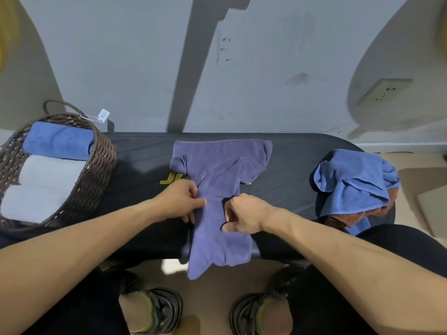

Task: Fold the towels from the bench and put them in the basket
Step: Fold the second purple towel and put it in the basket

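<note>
A purple towel (pixel 217 170) lies across the middle of the black bench (pixel 140 160), its near end hanging over the front edge. My left hand (pixel 180 201) pinches the towel's left edge. My right hand (pixel 244 213) grips its right edge with curled fingers. The cloth bunches narrow between the two hands. A dark wicker basket (pixel 96 165) stands at the bench's left end and holds three rolled towels: one blue (pixel 58 140) and two grey (pixel 48 172). A crumpled blue towel (pixel 355 182) lies at the bench's right end over a brown one (pixel 348 217).
A grey wall (pixel 145 56) rises right behind the bench. A white tag (pixel 103 115) hangs from the basket handle. My knees and shoes (pixel 157 308) are below the bench's front edge, on a beige floor.
</note>
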The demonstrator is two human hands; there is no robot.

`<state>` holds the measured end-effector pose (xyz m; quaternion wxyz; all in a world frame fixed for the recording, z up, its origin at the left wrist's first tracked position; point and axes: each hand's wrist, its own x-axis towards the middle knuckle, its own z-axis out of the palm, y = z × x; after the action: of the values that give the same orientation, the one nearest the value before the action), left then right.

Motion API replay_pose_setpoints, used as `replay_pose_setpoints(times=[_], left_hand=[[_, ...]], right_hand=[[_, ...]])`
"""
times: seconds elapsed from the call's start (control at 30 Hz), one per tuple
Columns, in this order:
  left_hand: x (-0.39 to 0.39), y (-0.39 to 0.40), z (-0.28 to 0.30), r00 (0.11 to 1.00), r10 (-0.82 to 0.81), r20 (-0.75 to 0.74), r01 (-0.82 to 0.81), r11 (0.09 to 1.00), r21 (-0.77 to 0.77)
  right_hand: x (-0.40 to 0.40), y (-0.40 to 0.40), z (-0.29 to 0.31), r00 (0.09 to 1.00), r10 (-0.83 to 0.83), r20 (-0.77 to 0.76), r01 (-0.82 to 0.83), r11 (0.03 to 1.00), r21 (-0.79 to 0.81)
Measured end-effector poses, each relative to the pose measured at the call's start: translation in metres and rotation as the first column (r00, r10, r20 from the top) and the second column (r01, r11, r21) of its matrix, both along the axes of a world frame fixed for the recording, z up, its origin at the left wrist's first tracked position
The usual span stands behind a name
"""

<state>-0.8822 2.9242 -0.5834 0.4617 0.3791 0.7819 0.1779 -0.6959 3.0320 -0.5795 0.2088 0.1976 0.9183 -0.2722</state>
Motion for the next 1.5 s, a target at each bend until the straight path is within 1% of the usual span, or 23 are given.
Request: replay_pose_setpoints(times=[0.1,0.2,0.23,0.3,0.37,0.43,0.47,0.53,0.6,0.67,0.7,0.73,0.77,0.83,0.93,1.03,1.13,1.23,1.27,1.33,1.4,1.43,1.5], left_hand=[[-0.014,0.002,0.005,0.969,0.246,0.019,-0.246,0.959,0.141],[-0.027,0.000,0.008,0.927,0.360,0.105,-0.369,0.926,0.079],[-0.028,-0.001,0.008,0.945,0.323,0.045,-0.325,0.945,0.029],[-0.027,-0.007,0.010,0.971,0.069,-0.231,-0.089,0.993,-0.080],[-0.023,-0.014,0.014,0.871,-0.178,-0.459,0.107,0.978,-0.177],[-0.017,-0.018,0.022,0.783,-0.263,-0.563,0.186,0.964,-0.192],[-0.014,-0.019,0.025,0.768,-0.256,-0.587,0.215,0.966,-0.141],[-0.004,-0.018,0.030,0.798,-0.210,-0.565,0.304,0.950,0.077],[0.009,-0.018,0.035,0.885,-0.218,-0.412,0.332,0.915,0.228],[0.020,-0.023,0.032,0.924,-0.293,-0.245,0.346,0.913,0.215],[0.025,-0.029,0.026,0.899,-0.359,-0.249,0.410,0.891,0.194],[0.030,-0.035,0.017,0.839,-0.439,-0.322,0.508,0.845,0.169],[0.033,-0.042,0.007,0.759,-0.504,-0.412,0.601,0.786,0.146],[0.040,-0.054,-0.011,0.640,-0.552,-0.534,0.708,0.693,0.133],[0.044,-0.057,-0.023,0.614,-0.529,-0.587,0.716,0.685,0.132],[0.046,-0.051,-0.022,0.671,-0.549,-0.498,0.682,0.721,0.124],[0.045,-0.040,-0.013,0.712,-0.591,-0.380,0.666,0.739,0.099],[0.032,-0.021,0.004,0.848,-0.505,-0.161,0.521,0.851,0.071],[0.026,-0.016,0.009,0.879,-0.458,-0.136,0.470,0.880,0.073],[0.015,-0.011,0.015,0.898,-0.344,-0.273,0.389,0.912,0.131],[0.008,-0.012,0.015,0.803,-0.204,-0.559,0.401,0.880,0.254],[0.007,-0.012,0.016,0.745,-0.165,-0.646,0.450,0.840,0.304],[0.011,-0.012,0.019,0.735,-0.214,-0.644,0.543,0.755,0.369]], right_hand=[[0.004,-0.011,0.003,0.997,-0.051,-0.055,0.044,0.993,-0.113],[0.004,-0.024,0.000,0.993,0.121,-0.011,-0.121,0.992,-0.029],[0.003,-0.027,-0.001,0.987,0.158,0.016,-0.159,0.987,0.005],[0.001,-0.028,-0.003,0.987,0.161,0.025,-0.162,0.987,0.023],[-0.001,-0.027,-0.003,0.991,0.132,0.023,-0.132,0.991,-0.006],[0.001,-0.022,0.000,0.998,0.064,0.013,-0.063,0.995,-0.082],[0.003,-0.018,0.005,1.000,0.006,-0.003,-0.006,0.992,-0.124],[0.004,-0.004,0.014,0.984,-0.171,-0.058,0.158,0.970,-0.187],[0.003,0.013,0.022,0.916,-0.381,-0.126,0.350,0.912,-0.212],[0.004,0.028,0.025,0.836,-0.515,-0.191,0.501,0.857,-0.118],[0.006,0.033,0.025,0.815,-0.539,-0.212,0.546,0.837,-0.027],[0.008,0.036,0.025,0.809,-0.543,-0.224,0.568,0.821,0.062],[0.010,0.037,0.025,0.811,-0.537,-0.234,0.571,0.814,0.111],[0.011,0.034,0.027,0.844,-0.493,-0.212,0.517,0.853,0.073],[0.013,0.019,0.027,0.968,-0.247,-0.042,0.245,0.969,-0.040],[0.020,0.001,0.013,0.995,-0.067,0.077,0.071,0.996,-0.046],[0.021,-0.004,0.006,0.994,-0.076,0.075,0.076,0.997,0.005],[0.020,-0.001,0.011,0.994,-0.066,0.084,0.072,0.995,-0.066],[0.020,0.002,0.014,0.995,-0.073,0.069,0.079,0.993,-0.090],[0.019,0.007,0.020,0.988,-0.151,-0.020,0.148,0.984,-0.097],[0.014,0.014,0.023,0.926,-0.350,-0.139,0.340,0.936,-0.090],[0.013,0.015,0.022,0.872,-0.447,-0.201,0.439,0.894,-0.088],[0.012,0.014,0.022,0.807,-0.511,-0.294,0.514,0.854,-0.074]])
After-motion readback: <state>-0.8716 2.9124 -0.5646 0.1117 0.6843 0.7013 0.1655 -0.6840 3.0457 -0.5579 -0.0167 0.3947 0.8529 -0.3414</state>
